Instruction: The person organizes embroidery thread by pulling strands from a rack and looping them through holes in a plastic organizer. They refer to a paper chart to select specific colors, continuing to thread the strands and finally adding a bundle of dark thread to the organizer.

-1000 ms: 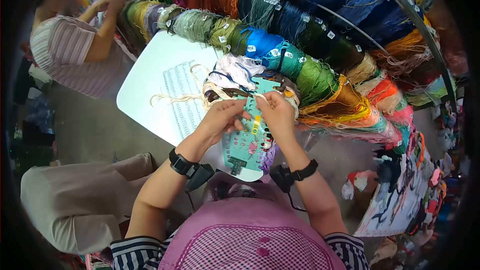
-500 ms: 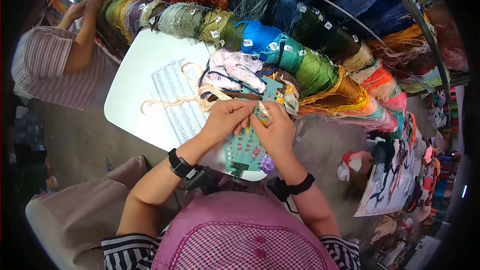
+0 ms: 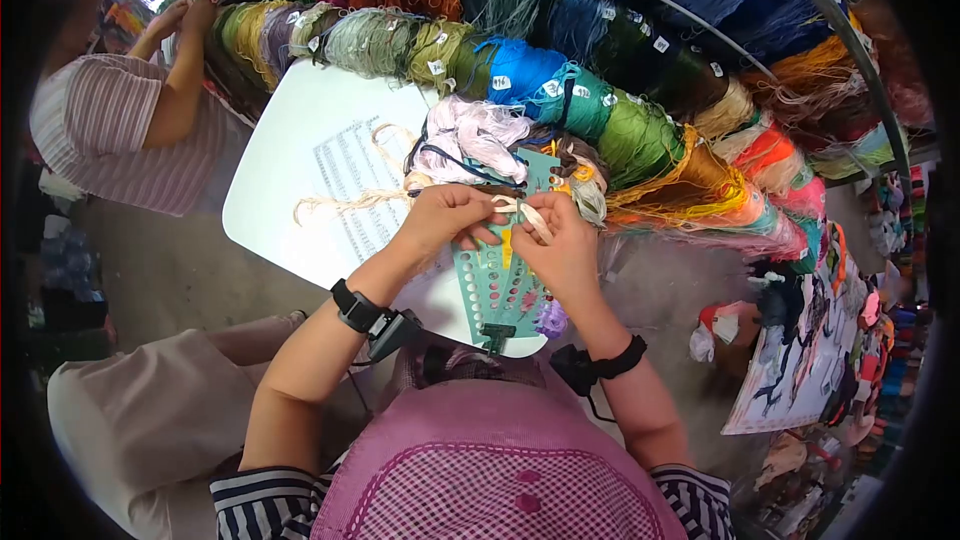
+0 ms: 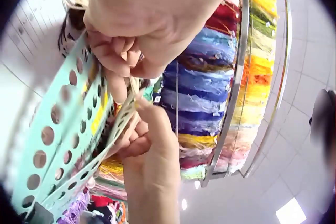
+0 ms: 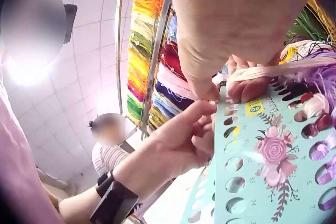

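Observation:
Teal cards with rows of punched holes [image 3: 490,285] lie at the board's near end, a black clip [image 3: 497,337] at their lower edge. Above them the left hand [image 3: 447,220] pinches a cream thread strand [image 3: 508,206] near a card's edge. Close on its right, the right hand [image 3: 562,248] grips the strand's other part, a loop standing between the fingers. In the right wrist view the pale strand [image 5: 278,70] runs across the card with a printed pink flower [image 5: 275,150]. Fingers partly hide the card's edge. Pale pink and cream skeins [image 3: 475,135] lie just beyond the hands.
A white board [image 3: 270,190] carries a printed sheet [image 3: 345,180] and a loose cream braid [image 3: 350,202]. Racks of coloured thread [image 3: 610,110] stand beyond. Another person [image 3: 120,130] is at the left; a second sample board [image 3: 790,370] stands at the right.
The hands have drawn slightly apart since half a second ago, and more of the cream strand shows as a loop between them. The card beneath shifts slightly in view.

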`<state>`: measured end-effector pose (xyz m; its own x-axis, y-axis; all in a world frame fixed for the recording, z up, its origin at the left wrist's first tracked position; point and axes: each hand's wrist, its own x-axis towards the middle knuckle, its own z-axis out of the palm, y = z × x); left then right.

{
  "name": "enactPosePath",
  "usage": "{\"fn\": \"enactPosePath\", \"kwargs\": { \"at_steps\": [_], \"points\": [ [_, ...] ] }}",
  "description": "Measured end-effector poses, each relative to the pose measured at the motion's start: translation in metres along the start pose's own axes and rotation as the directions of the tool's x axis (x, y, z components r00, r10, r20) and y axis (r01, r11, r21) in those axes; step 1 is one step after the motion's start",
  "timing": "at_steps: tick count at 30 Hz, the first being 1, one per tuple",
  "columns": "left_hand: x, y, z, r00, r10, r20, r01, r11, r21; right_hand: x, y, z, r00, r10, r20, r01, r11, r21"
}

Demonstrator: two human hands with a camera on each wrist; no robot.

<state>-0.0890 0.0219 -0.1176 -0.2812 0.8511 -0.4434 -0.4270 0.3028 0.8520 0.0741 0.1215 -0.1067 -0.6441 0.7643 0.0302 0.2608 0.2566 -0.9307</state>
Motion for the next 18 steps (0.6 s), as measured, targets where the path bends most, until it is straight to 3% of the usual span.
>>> {"fn": "enactPosePath", "kwargs": {
  "at_steps": [3,6,8,9,10,12,13,15,18],
  "points": [
    [-0.001,0.007,0.004,0.999,-0.013,0.035,0.012,0.999,0.052,0.002,0.001,0.0,1.0,0.01,0.014,-0.01,1.0,-0.029],
    [-0.008,0.006,-0.007,1.0,-0.022,0.013,0.023,0.996,-0.089,0.004,-0.005,-0.003,0.998,0.033,0.06,-0.03,0.998,-0.052],
    [-0.012,0.003,-0.021,0.997,0.059,0.058,-0.027,0.893,-0.448,0.009,0.006,-0.003,0.995,0.024,0.094,-0.018,0.998,-0.062],
    [-0.023,0.019,-0.015,0.99,0.032,0.14,0.056,0.813,-0.579,0.01,0.012,-0.003,0.991,0.022,0.135,-0.012,0.997,-0.071],
    [-0.026,0.024,-0.012,0.99,0.031,0.138,0.056,0.812,-0.581,0.011,0.014,-0.003,0.99,0.024,0.138,-0.014,0.997,-0.072],
    [-0.027,0.033,-0.004,0.934,-0.073,0.349,0.155,0.965,-0.212,0.016,0.016,-0.002,0.988,-0.052,0.146,0.076,0.983,-0.165],
    [-0.029,0.038,0.01,0.954,-0.079,0.288,0.077,0.997,0.019,0.016,0.016,-0.001,0.987,-0.052,0.151,0.077,0.983,-0.165],
    [-0.023,0.037,0.014,0.945,-0.063,0.321,0.081,0.996,-0.044,0.018,0.016,-0.001,0.998,0.008,0.055,-0.007,1.0,-0.023],
    [-0.017,0.033,0.009,0.936,-0.034,0.351,0.078,0.991,-0.113,0.02,0.017,-0.011,0.987,0.008,0.158,-0.011,1.0,0.017]
  ]
}}
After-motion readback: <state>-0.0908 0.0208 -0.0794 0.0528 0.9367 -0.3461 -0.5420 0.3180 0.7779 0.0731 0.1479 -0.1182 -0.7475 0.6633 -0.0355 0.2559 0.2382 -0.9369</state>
